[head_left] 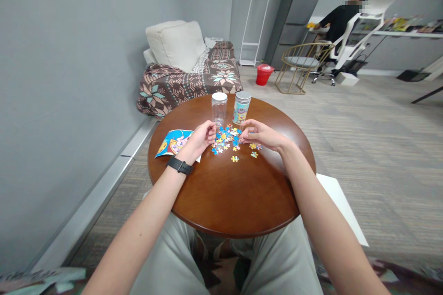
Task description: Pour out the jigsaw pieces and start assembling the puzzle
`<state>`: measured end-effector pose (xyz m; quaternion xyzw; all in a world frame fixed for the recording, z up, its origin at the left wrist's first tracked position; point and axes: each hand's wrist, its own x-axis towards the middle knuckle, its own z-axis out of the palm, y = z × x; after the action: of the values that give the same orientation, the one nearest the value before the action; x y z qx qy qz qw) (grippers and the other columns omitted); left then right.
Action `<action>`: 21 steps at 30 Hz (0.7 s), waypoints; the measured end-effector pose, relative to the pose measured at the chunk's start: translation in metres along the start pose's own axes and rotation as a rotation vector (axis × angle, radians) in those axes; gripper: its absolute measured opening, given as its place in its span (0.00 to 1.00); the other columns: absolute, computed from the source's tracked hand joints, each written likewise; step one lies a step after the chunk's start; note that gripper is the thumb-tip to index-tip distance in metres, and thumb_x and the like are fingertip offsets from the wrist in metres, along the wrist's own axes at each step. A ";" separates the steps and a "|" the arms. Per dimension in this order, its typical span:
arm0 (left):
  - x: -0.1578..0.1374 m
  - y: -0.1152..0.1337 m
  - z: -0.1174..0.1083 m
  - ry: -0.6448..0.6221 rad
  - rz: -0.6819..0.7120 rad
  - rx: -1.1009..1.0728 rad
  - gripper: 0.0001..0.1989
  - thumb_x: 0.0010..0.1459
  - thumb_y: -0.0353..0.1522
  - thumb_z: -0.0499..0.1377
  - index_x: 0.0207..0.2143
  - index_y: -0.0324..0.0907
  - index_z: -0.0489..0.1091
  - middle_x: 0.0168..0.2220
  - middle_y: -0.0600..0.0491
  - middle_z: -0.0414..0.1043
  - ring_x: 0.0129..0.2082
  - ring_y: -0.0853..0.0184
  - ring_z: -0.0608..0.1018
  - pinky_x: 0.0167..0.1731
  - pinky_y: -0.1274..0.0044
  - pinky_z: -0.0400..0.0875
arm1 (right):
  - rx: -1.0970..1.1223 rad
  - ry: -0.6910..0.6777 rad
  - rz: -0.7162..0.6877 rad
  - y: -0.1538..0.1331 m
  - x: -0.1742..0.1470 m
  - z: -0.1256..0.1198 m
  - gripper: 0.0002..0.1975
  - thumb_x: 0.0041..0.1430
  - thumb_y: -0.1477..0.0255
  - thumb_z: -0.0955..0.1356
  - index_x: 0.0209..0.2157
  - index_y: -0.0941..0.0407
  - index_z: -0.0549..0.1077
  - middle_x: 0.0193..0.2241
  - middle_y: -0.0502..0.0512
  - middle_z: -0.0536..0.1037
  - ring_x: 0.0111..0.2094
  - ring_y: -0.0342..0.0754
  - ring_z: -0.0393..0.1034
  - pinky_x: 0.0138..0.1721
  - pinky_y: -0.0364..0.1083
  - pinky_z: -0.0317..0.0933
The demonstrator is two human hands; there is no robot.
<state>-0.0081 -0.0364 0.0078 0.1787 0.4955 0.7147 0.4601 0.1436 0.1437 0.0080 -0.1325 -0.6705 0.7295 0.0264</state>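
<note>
One round brown wooden table (235, 203) has a bare left hand (204, 137) at eleven o'clock, fingers curled, a bare right hand (259, 134) at one, fingers bent, any pinch unclear, small blue-and-yellow puzzle pieces (226, 135) between at twelve, and a clear round jar (219, 109) behind.

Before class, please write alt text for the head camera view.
A person's left hand and right hand are close to piled jigsaw pieces on a round wooden table. Behind stand a clear jar and a cartoon-printed jar; a colourful printed sheet lies to the left, partly hidden.
</note>
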 end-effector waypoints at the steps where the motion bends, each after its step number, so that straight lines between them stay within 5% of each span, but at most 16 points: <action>1: 0.000 0.000 0.000 -0.002 0.003 0.000 0.15 0.54 0.29 0.53 0.16 0.40 0.57 0.15 0.62 0.49 0.12 0.79 0.55 0.13 0.84 0.50 | -0.004 -0.011 -0.003 0.000 0.000 0.000 0.20 0.48 0.75 0.75 0.41 0.54 0.66 0.29 0.48 0.79 0.32 0.42 0.75 0.40 0.44 0.69; 10: -0.002 -0.003 0.001 -0.039 0.021 0.040 0.09 0.50 0.30 0.60 0.21 0.38 0.63 0.16 0.63 0.50 0.14 0.80 0.55 0.14 0.84 0.48 | 0.018 -0.031 -0.022 -0.004 -0.001 0.007 0.21 0.41 0.75 0.78 0.39 0.56 0.70 0.30 0.49 0.78 0.33 0.43 0.74 0.41 0.45 0.69; 21: -0.011 -0.009 0.008 -0.239 -0.055 0.311 0.18 0.41 0.37 0.71 0.31 0.35 0.73 0.19 0.62 0.57 0.17 0.81 0.53 0.17 0.81 0.42 | 0.047 0.051 -0.056 -0.003 0.003 0.020 0.21 0.42 0.68 0.78 0.37 0.56 0.71 0.32 0.50 0.79 0.32 0.42 0.74 0.39 0.44 0.68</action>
<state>0.0077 -0.0400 0.0061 0.3174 0.5465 0.5905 0.5019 0.1359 0.1249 0.0116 -0.1317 -0.6558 0.7403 0.0671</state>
